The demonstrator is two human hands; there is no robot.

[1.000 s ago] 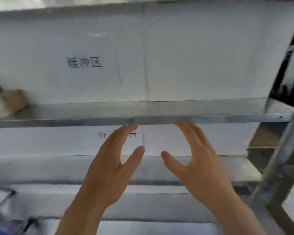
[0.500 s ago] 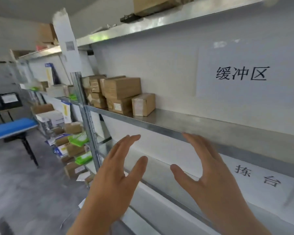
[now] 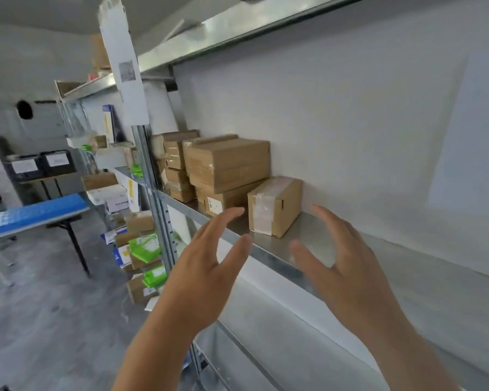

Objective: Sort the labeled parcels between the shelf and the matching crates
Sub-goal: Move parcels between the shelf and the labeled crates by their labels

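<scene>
just beyond both empty hands' grip (image 3: 268,258) sits one parcel (image 3: 274,206).

Shelf (image 3: 280,253) galvanised metal, dull sheen; parcels (image 3: 274,206) matt brown cardboard w/ glossy clear tape.

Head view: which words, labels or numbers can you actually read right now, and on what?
"TUANW…", cut off: white carton on the far shelving.
White label, unreadable: small parcel nearest the hands.
Label with a dark mark, unreadable: lower parcel of the stack.
White sheets, too blurred: two black crates at the far end.
Paper on the shelf post: too blurred.
</scene>
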